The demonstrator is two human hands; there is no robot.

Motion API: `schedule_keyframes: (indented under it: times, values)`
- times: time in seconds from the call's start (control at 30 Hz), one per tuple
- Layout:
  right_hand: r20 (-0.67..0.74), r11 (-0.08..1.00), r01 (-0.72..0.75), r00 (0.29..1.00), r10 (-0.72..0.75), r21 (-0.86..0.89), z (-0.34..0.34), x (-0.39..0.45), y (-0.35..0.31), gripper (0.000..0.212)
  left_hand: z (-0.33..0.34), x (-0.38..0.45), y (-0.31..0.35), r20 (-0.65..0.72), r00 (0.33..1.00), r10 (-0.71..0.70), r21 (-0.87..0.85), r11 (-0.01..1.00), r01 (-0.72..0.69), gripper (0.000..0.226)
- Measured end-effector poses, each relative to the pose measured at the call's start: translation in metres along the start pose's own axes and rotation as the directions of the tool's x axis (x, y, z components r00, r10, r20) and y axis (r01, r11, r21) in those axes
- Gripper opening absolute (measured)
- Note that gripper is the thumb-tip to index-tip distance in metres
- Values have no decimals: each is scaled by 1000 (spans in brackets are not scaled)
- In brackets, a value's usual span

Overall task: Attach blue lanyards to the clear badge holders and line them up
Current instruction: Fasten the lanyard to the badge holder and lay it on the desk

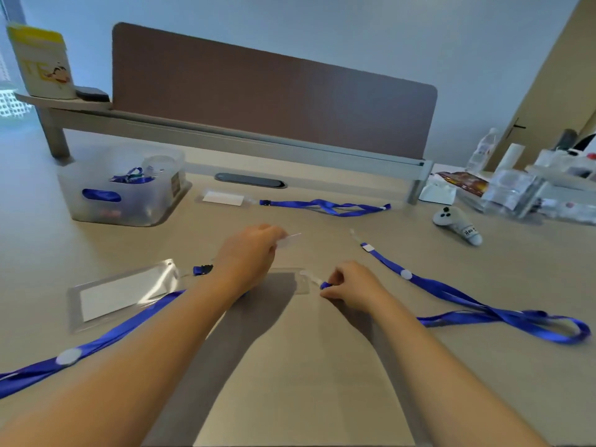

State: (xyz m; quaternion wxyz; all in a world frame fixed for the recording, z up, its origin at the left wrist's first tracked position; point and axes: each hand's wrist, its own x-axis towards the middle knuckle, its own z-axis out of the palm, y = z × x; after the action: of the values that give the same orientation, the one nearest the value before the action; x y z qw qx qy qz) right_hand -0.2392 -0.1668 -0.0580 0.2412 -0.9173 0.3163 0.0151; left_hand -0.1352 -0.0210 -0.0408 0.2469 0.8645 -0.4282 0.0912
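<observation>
Lanyard at far left (pixel 96 343): a flat blue ribbon with a white round slider, running from the lower left edge up under the left forearm; well away from either set of fingers.
Holder at left (pixel 122 293): clear sleeve with a white card inside, lying flat, off to the outer side of the left hand; its lanyard clip (pixel 202 270) sits just beside the left wrist.
Left hand (pixel 250 253): curled, fingertips pinching a small clear strip (pixel 290 241) that juts out past them; what that strip belongs to is too blurred to tell.
Badge holder in work (pixel 292 280): clear, lying flat between the two hands, partly under the left palm; its slotted end points at the right fingers.
Right hand (pixel 350 285): fingers closed on the blue end of a lanyard (pixel 326 284), with its clear strap reaching from the fingertips to the holder's slot.
Lanyard at right (pixel 467 303): loose on the table beyond the right hand, looped at its far end, untouched.
Finished pair (pixel 290 203): holder and lanyard lying in line, well ahead of both hands.
Handling, as a judgement: holder is light, thin, slick and bends readily; best pinned flat near the slot. The ribbon is limp and gives no push, so grip should stay on the stiffer strap right by the fingertips.
</observation>
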Motion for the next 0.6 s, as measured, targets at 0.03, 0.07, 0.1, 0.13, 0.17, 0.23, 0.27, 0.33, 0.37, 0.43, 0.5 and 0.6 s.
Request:
schedule_keyframes:
  times: [0.03, 0.07, 0.1, 0.13, 0.17, 0.23, 0.27, 0.33, 0.37, 0.43, 0.5, 0.6]
  values:
    - [12, 1000, 5, 1000, -5, 4, 1, 2, -1, 17, 2, 2, 0, -2, 1000, -7, 0, 1000, 7, 34]
    - [24, 1000, 13, 1000, -13, -6, 1, 3, -2, 18, 4, 3, 1, -8, 1000, -13, -6, 1000, 12, 33]
    - [28, 999, 22, 999, -21, -28, 0, 5, -2, 16, 6, 3, 2, -16, 1000, -19, -18, 1000, 18, 31]
    - [21, 998, 27, 999, -25, -51, -1, 6, -2, 15, 8, 5, 3, -34, 999, -21, -35, 999, 20, 30]
    - [14, 998, 24, 1000, -23, -56, -3, 7, -2, 16, 9, 6, 4, -55, 998, -23, -52, 998, 20, 28]
    - [1, 999, 22, 1000, -22, -26, -6, 8, -2, 19, 9, 8, 6, -98, 995, -28, -86, 996, 20, 25]
    - [-7, 1000, 22, 1000, -22, 21, -9, 8, -3, 18, 8, 10, 6, -120, 992, -40, -108, 994, 27, 24]
    - [-27, 969, 25, 999, -19, 247, -15, 6, -6, 16, 5, 12, 8, -150, 986, -73, -177, 983, 46, 20]
    - [-34, 918, 19, 999, -6, 395, -18, 5, -9, 17, 3, 13, 9, -155, 984, -91, -219, 974, 56, 16]
    - [-74, 813, 44, 997, -1, 580, -25, 3, -16, 18, -1, 15, 11, -146, 979, -139, -321, 943, 86, 8]
    - [-132, 773, 107, 991, -31, 625, -32, 0, -26, 15, -5, 16, 14, -131, 971, -201, -440, 889, 125, 9]
    - [-195, 748, 201, 976, -96, 633, -41, -4, -41, 20, -14, 16, 17, -97, 955, -279, -605, 778, 166, 9]
